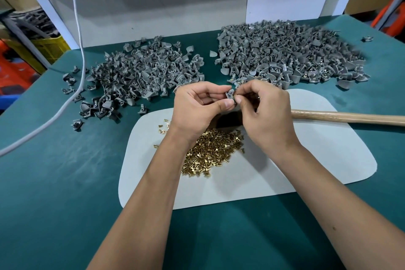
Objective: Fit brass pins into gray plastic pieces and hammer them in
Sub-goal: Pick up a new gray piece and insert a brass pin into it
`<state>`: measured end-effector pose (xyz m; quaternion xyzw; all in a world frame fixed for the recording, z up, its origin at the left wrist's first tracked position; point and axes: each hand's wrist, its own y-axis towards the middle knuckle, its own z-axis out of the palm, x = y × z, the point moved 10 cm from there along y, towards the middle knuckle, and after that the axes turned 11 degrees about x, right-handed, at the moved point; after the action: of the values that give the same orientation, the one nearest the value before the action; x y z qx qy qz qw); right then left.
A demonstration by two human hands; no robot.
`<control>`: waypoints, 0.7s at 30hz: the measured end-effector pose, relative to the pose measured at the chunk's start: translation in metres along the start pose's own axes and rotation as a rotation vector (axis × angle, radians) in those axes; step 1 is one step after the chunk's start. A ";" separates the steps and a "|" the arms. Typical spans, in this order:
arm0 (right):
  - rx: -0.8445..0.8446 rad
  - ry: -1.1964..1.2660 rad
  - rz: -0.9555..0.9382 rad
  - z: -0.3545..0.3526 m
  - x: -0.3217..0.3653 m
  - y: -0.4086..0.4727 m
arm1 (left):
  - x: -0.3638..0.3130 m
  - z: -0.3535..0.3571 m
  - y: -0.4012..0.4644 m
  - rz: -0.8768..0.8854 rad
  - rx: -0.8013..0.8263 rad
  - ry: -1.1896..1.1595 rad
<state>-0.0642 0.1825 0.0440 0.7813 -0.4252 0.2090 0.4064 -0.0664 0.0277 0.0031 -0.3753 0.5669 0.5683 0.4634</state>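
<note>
My left hand (197, 105) pinches a small gray plastic piece (229, 95) between thumb and fingers above the white mat (306, 160). My right hand (263, 105) meets it from the right, fingertips closed on a brass pin (235, 94) at the piece. A heap of loose brass pins (210, 151) lies on the mat under my wrists. A hammer's wooden handle (350, 117) rests on the mat to the right; its dark head (228, 119) shows partly beneath my hands.
A pile of gray plastic pieces (135, 76) lies on the green table (54, 182) at the back left, a larger pile (289, 52) at the back right. A white cable (80, 46) hangs down and runs off to the left. A white panel stands behind.
</note>
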 end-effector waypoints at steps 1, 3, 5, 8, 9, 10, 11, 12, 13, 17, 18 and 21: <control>0.004 -0.002 0.004 0.000 0.000 0.000 | -0.001 0.001 0.000 0.002 0.003 0.008; 0.013 -0.003 0.007 0.001 0.000 0.001 | -0.002 0.002 0.000 0.007 0.016 0.028; 0.018 -0.006 0.003 0.001 0.000 0.001 | -0.003 0.002 0.000 0.005 0.020 0.035; 0.003 -0.051 -0.046 -0.001 0.004 0.002 | -0.001 0.000 0.001 -0.011 -0.006 0.036; -0.009 -0.075 -0.076 -0.002 0.008 0.002 | -0.001 -0.001 0.001 -0.021 -0.015 0.022; -0.022 -0.096 -0.113 -0.004 0.011 0.002 | 0.000 -0.002 0.001 -0.033 -0.018 -0.005; -0.031 -0.111 -0.154 -0.006 0.015 0.002 | 0.001 -0.002 0.001 -0.045 -0.013 -0.039; -0.034 -0.120 -0.195 -0.007 0.017 0.001 | 0.002 -0.001 0.000 -0.060 -0.003 -0.076; -0.031 -0.125 -0.232 -0.008 0.019 0.001 | 0.004 0.000 0.000 -0.079 0.007 -0.112; 0.005 -0.148 -0.308 -0.010 0.020 0.000 | 0.009 0.002 -0.001 -0.156 0.018 -0.187; 0.004 -0.147 -0.307 -0.011 0.020 0.001 | 0.009 0.002 -0.001 -0.164 0.018 -0.173; -0.016 -0.116 -0.264 -0.012 0.016 0.002 | 0.004 0.003 -0.001 -0.129 0.006 -0.057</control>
<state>-0.0569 0.1841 0.0630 0.8379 -0.3433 0.1048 0.4113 -0.0663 0.0311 -0.0010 -0.3933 0.5298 0.5460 0.5162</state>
